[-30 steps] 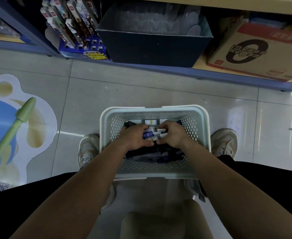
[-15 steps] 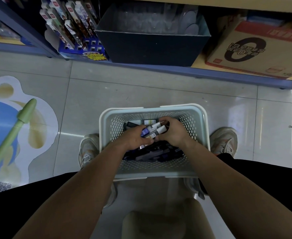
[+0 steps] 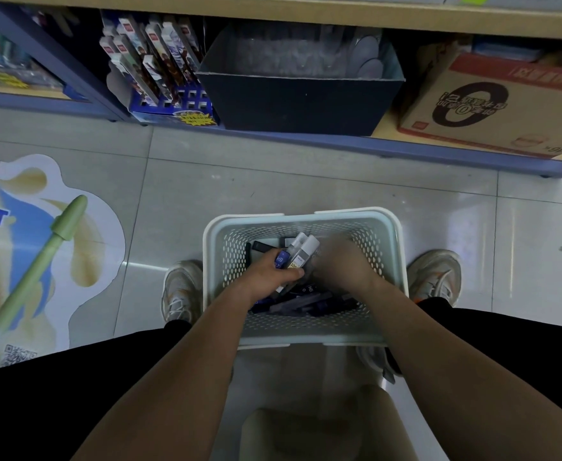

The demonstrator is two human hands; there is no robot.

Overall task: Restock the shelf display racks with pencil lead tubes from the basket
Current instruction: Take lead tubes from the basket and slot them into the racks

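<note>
White mesh basket on the near floor holds loose lead tubes. The left hand clamps its fingers round a bundle of tubes just above them. The right hand beside it is blurred, so its fingers cannot be read.

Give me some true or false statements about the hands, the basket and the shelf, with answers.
1. The left hand grips several tubes. True.
2. The basket stands on a table. False: it stands on the floor, between the shoes.
3. The right hand is in the basket. True, though it is blurred.
4. The box is left of the bin. False: the box is to the right of the bin.
</note>
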